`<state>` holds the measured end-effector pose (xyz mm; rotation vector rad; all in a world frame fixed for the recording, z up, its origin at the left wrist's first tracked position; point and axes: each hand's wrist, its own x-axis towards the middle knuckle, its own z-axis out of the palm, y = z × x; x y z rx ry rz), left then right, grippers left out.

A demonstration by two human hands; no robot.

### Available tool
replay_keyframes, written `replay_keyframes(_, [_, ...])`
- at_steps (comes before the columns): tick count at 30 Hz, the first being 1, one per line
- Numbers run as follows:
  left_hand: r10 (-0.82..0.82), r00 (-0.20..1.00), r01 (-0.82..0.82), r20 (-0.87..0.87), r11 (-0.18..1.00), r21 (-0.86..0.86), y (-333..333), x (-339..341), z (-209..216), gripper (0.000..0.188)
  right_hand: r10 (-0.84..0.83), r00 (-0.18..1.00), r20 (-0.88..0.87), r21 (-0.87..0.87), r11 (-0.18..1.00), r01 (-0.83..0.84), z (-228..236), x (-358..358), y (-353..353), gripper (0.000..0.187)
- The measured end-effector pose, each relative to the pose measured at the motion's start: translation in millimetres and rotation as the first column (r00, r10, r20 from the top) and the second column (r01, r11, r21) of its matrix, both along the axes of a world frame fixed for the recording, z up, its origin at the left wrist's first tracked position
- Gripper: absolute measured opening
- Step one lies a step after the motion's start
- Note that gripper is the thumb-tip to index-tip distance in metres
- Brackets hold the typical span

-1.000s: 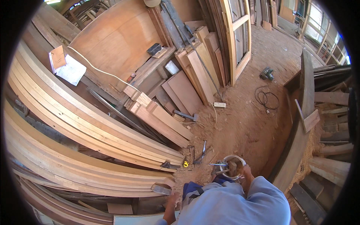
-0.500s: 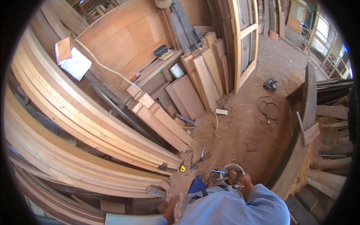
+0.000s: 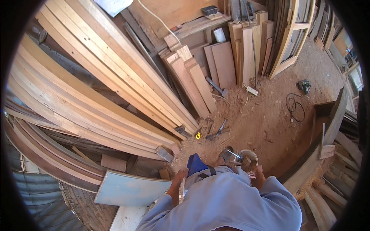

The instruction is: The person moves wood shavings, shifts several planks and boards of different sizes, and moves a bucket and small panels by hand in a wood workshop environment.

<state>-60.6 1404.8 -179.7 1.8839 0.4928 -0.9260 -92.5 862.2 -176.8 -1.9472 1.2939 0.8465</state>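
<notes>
My right hand (image 3: 257, 173) is low by the near side of a round pale bucket (image 3: 252, 153). Its fingers look curled, with a small whitish bit at their tips that is too small to name. Inside the bucket are wood pieces (image 3: 245, 163), and a shiny metal tool (image 3: 235, 154) lies across its left side. My left hand (image 3: 181, 175) hangs beside a dark blue cloth (image 3: 196, 163), near the corner of a light blue board (image 3: 133, 187). Its fingers are too small and partly hidden to read.
Long stacked planks (image 3: 115, 82) fill the left. A yellow tape measure (image 3: 198, 135) and a hammer-like tool (image 3: 222, 126) lie on the dusty floor. Beyond are a power strip (image 3: 252, 91), a dark green power tool (image 3: 303, 86) and its cable (image 3: 296, 109). A long wooden beam (image 3: 308, 169) borders the right.
The view has swung left and down, bringing more of the light blue board into sight. My left hand has come up beside the blue cloth. My right hand has shifted from the bucket's right rim to its near side.
</notes>
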Motion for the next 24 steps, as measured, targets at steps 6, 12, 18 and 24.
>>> replay_keyframes(6, [0.192, 0.973, -0.201, -0.127, 0.978, -0.06, 87.4, -63.1, -28.6, 0.033, -0.182, 0.982, 0.056, 0.107, 0.979, 0.176, 46.6, 62.6, 64.0, 0.048])
replay_keyframes(12, [0.476, 0.878, -0.476, -0.05, 0.88, 0.016, 149.1, -108.1, -31.0, 0.043, -0.135, 0.988, 0.08, 0.098, 0.987, 0.127, 67.1, 110.6, 153.6, 0.045])
replay_keyframes(18, [0.475, 0.866, -0.476, -0.158, 0.879, 0.032, 181.1, -125.1, -13.0, 0.053, 0.514, 0.853, 0.094, -0.077, 0.858, -0.508, -36.6, 129.4, 186.3, 0.045])
replay_keyframes(24, [0.611, 0.791, -0.608, -0.04, 0.791, 0.067, 169.6, -195.4, -66.3, 0.028, 0.874, 0.27, 0.404, -0.319, 0.412, -0.854, -75.3, 169.0, 267.2, 0.041])
